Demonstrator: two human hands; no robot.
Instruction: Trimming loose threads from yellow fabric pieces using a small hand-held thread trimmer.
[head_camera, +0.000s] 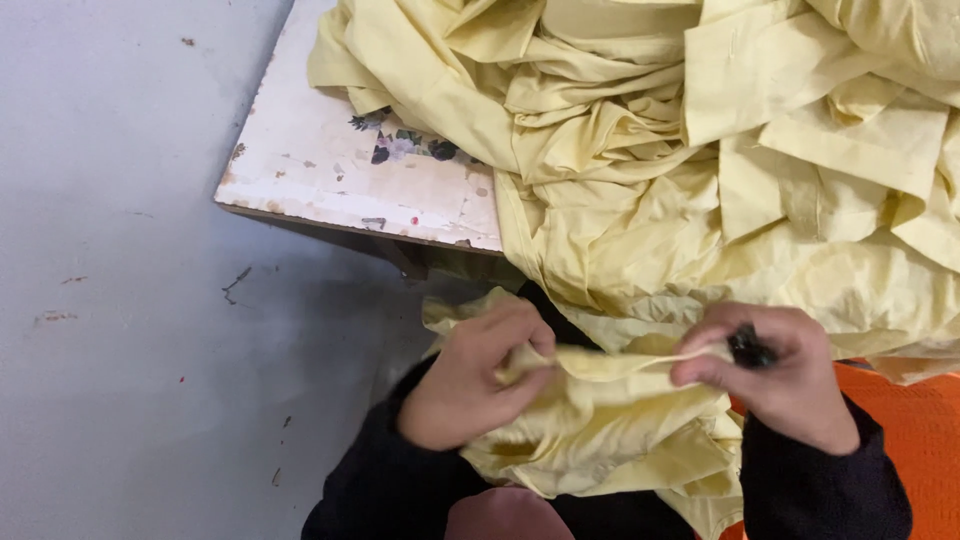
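A pale yellow garment (600, 420) lies across my lap, and both hands pinch one edge of it, stretched taut between them. My left hand (475, 375) grips the cloth at the left end between thumb and fingers. My right hand (775, 370) pinches the right end and also holds a small black tool (750, 350) against its fingers. Both wrists wear dark sleeves.
A big heap of the same pale yellow cloth (680, 150) covers a worn white table (320, 170) with chipped paint and a floral patch. Grey floor (120, 300) lies to the left. Orange fabric (915, 430) shows at the lower right.
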